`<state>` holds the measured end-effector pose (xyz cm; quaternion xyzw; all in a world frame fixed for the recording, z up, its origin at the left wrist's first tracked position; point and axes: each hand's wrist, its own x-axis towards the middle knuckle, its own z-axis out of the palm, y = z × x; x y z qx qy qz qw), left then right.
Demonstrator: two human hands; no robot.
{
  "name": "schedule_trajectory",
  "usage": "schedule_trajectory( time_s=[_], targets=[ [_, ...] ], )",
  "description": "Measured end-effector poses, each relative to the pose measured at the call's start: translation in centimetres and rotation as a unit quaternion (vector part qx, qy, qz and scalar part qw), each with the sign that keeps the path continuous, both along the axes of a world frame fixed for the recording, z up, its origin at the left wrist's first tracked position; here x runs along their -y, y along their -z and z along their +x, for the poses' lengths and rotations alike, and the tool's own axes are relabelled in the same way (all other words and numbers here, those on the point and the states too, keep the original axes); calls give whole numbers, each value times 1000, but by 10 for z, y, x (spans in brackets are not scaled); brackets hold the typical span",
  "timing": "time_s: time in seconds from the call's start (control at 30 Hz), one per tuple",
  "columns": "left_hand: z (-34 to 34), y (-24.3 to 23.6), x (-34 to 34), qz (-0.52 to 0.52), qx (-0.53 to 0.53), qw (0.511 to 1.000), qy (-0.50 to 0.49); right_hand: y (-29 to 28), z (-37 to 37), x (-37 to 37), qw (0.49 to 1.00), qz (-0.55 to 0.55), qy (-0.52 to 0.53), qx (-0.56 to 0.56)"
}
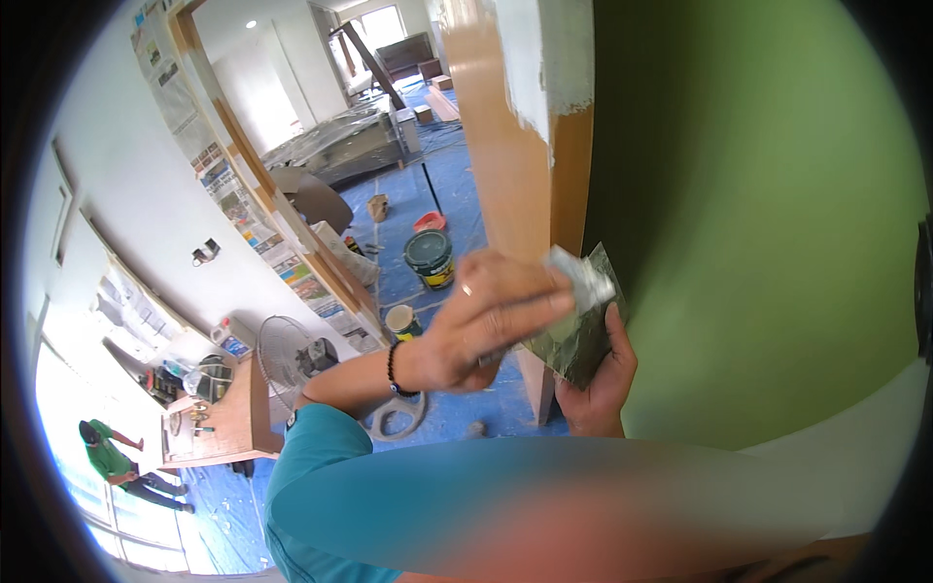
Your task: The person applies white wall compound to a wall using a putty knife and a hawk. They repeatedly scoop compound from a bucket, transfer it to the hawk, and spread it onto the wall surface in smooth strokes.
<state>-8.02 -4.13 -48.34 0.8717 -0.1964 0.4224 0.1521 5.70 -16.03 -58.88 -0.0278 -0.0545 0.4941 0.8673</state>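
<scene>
My left hand, partly blurred, is closed around what looks like a putty knife, its blade coated in whitish filler and lying over a dark, smeared square plate. The knife's handle is mostly hidden by my fingers. My right hand grips that plate from below, thumb along its right edge. Just behind them stands a wooden doorway post, partly coated white near the top, beside a green wall.
A lidded bucket, a smaller pail and a red tray stand on blue floor sheeting through the doorway. Left are a fan and wooden desk with tools. Another person in green stands near the bright window.
</scene>
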Motion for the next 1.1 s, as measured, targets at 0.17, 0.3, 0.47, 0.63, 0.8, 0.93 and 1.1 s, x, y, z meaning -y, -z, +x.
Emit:
schedule_trajectory(
  time_s=[0.17,0.3,0.47,0.63,0.8,0.93,1.1],
  targets=[
    [-9,24,-34,-10,-75,991,113,-21,-18,-5,996,-37,68,53],
    [-23,10,-72,60,-129,987,75,-39,-28,-7,991,-106,79,-9],
    [-29,-26,-105,180,-99,979,-4,-47,-35,-2,983,-124,137,-8],
    [-4,-112,-127,187,157,959,-141,-43,-38,-3,967,-110,231,3],
    [51,-190,-131,175,300,927,-142,-35,-41,-6,959,-133,249,30],
    [69,-203,-126,193,341,912,-120,-29,-40,-5,963,-99,248,23],
    [78,-186,-130,171,331,922,-108,-25,-37,-1,965,-77,252,9]
  ],
)
